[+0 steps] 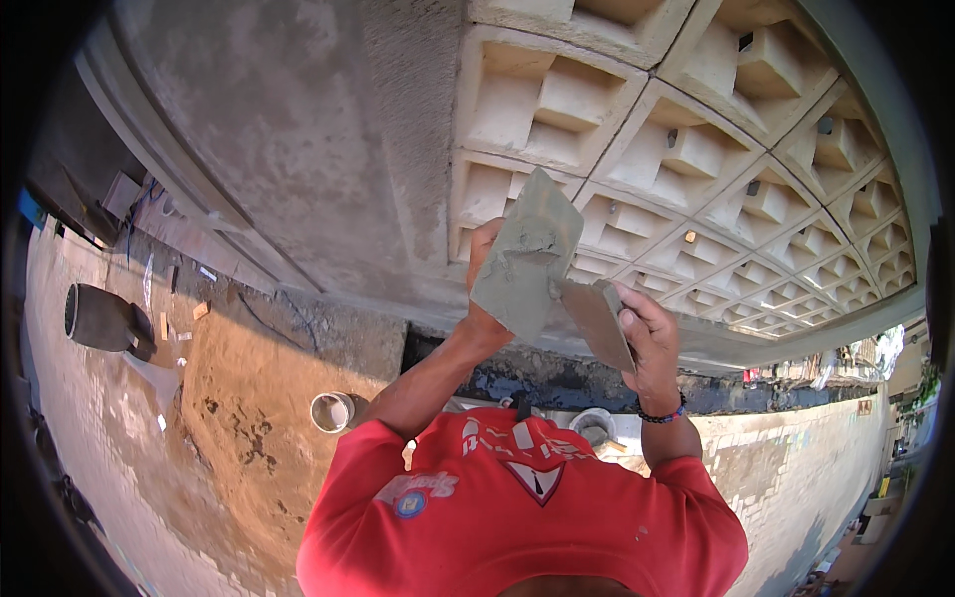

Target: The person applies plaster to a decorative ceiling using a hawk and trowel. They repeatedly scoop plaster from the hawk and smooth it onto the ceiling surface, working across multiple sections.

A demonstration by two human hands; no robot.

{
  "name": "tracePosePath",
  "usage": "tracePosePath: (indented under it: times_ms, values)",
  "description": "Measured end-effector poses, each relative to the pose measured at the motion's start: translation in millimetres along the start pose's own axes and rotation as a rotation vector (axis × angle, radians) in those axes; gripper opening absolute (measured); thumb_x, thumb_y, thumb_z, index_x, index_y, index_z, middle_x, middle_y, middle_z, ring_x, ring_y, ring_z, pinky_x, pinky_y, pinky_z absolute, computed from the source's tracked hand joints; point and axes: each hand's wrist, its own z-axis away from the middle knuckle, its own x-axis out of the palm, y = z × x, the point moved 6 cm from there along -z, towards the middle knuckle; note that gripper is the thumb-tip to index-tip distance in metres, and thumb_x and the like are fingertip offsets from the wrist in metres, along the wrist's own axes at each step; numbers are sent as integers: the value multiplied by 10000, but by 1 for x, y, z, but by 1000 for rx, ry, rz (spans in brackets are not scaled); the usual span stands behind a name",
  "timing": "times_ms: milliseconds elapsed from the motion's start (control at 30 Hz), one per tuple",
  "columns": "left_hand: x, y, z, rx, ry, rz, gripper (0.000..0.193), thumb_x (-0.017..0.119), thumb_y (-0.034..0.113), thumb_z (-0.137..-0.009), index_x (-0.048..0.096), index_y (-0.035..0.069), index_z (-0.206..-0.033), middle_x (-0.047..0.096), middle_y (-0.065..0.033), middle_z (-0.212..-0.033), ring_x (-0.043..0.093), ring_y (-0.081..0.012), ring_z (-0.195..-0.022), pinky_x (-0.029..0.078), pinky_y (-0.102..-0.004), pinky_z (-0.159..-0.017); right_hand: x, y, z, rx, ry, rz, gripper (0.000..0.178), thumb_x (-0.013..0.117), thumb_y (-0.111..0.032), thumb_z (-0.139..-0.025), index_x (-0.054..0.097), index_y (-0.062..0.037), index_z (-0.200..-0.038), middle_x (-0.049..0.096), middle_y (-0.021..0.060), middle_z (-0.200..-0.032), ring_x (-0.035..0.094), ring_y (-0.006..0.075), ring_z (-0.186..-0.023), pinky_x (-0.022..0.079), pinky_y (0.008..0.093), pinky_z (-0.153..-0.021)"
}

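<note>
Left hand [484,261] grips mortar-coated board [527,256], raised against block wall [696,159] | right hand [647,333] closed on trowel [595,320], blade touching the board's lower edge | red shirt [517,507] below

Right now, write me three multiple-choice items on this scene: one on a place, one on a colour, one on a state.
1. Where is the mortar board held?
A. Flat on the ground
B. Up before the lattice block wall
C. Inside the bucket

2. What colour is the person's shirt?
A. Red
B. Blue
C. White

3. What state is the trowel in?
A. Lying on the sand
B. Leaning on the wall, untouched
C. Gripped in the right hand, blade meeting the board

Key:
1 B, since the left hand raises the board in front of the patterned blocks.
2 A, since the shirt shows red at the lower edge.
3 C, since the fingers close round its handle and the blade touches the board's edge.
</note>
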Motion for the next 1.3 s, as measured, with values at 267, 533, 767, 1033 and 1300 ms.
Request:
tracePosePath:
  times_ms: [267, 533, 767, 1033, 1300]
  values:
    - [1, 3, -2, 183, -69, -366, 498, 745, 71, -664, 544, 23, -1118, 470, -154, -1118, 484, -333, -1053, 406, -408, -895, 9, -3, 2, -101, 88, -178, 417, 596, -162, -917, 516, 71, -1253, 587, 26, -923, 541, 66, -784, 437, 208, -714]
    - [-3, 15, -5, 299, -90, -401, 470, 656, -35, -648, 431, -13, -1061, 466, -202, -1112, 479, -417, -1070, 406, -481, -915, 25, -2, -18, -132, 94, -72, 430, 588, -172, -933, 494, 92, -1259, 597, 27, -944, 545, 54, -774, 442, 187, -698]
    - [-1, 18, -11, 274, -104, -462, 434, 600, -85, -637, 442, -23, -1035, 462, -215, -1078, 476, -428, -1047, 421, -475, -878, 29, 13, -15, -120, 46, -137, 472, 590, -221, -932, 471, 83, -1273, 598, 127, -1166, 597, 183, -1039, 481, 298, -896]
    - [6, -3, -16, 122, -219, -452, 446, 624, -80, -632, 447, -19, -1036, 461, -221, -1090, 450, -426, -1066, 401, -481, -875, 25, 40, 2, 41, -73, -714, 384, 578, -139, -909, 506, 43, -1239, 615, 136, -1131, 627, 208, -983, 510, 330, -854]
    - [-7, 14, -21, 50, -208, -411, 411, 711, 45, -650, 614, 28, -1049, 515, -150, -1029, 467, -328, -1014, 378, -391, -880, -34, -21, -38, -262, -54, -964, 447, 575, -99, -867, 452, 13, -1282, 589, 145, -1180, 613, 261, -1042, 528, 391, -864]
